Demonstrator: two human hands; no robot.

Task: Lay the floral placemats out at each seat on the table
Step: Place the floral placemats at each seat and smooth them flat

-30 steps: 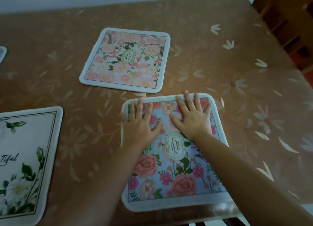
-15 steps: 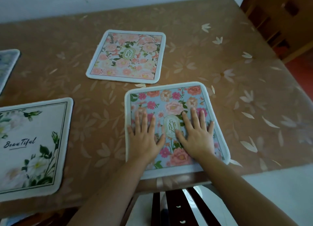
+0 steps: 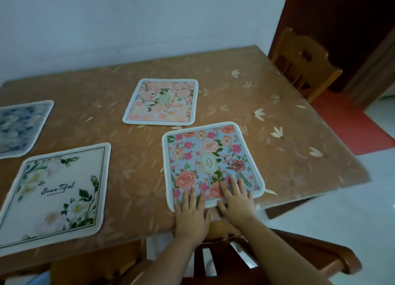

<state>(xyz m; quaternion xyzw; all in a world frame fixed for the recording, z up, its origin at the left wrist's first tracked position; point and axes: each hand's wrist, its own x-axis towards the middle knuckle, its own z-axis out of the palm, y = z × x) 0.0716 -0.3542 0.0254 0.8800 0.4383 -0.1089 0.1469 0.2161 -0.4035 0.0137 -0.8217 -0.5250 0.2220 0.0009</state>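
Observation:
Several floral placemats lie flat on the brown table [image 3: 277,96]. A blue mat with pink roses [image 3: 211,156] sits at the near edge. My left hand [image 3: 191,212] and my right hand [image 3: 236,198] rest flat on its near border, fingers spread, holding nothing. A pink floral mat [image 3: 162,102] lies just beyond it. A white mat lettered "Beautiful" [image 3: 55,190] is at the near left, and a dark blue floral mat [image 3: 20,127] lies further back at the left edge.
A wooden chair [image 3: 303,60] stands at the table's far right corner. Another wooden chair [image 3: 288,261] is tucked under the near edge below my arms. A white wall backs the table; red and white floor shows at the right.
Both hands have slid toward me down the blue mat, from its far end to its near border. The view has pulled back, showing the wall and more of the table.

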